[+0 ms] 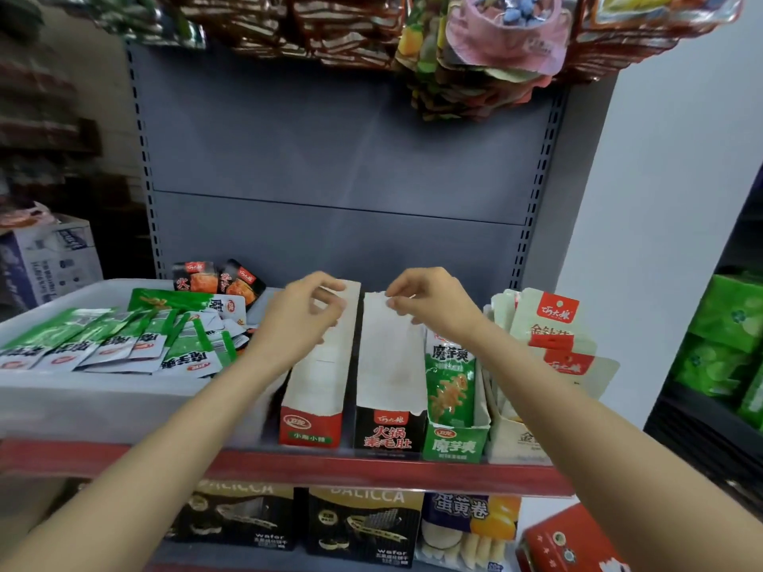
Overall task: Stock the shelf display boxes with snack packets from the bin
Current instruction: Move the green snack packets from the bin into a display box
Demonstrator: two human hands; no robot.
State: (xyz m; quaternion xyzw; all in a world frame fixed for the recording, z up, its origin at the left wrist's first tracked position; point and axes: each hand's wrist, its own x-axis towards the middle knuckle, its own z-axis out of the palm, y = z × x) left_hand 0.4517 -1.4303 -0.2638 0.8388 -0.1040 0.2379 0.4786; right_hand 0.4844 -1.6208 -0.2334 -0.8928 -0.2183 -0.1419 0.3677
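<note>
A white bin [103,402] on the left of the shelf holds several green snack packets [181,357], with two dark red packets [219,278] at its back. To its right stand a red display box [311,423], a black display box [390,435] and a green display box [454,445]. The red and black boxes show only white inner walls. Green packets [452,377] stand in the green box. My left hand [301,319] grips the red box's wall near its back end. My right hand [429,301] pinches the back top edge of the black box.
A beige display box [520,439] with pale red-labelled packets [549,319] stands at the right end. The shelf has a red front edge [371,472]. Wafer boxes [363,526] sit on the shelf below. Hanging packets [475,64] crowd the top above the grey back panel.
</note>
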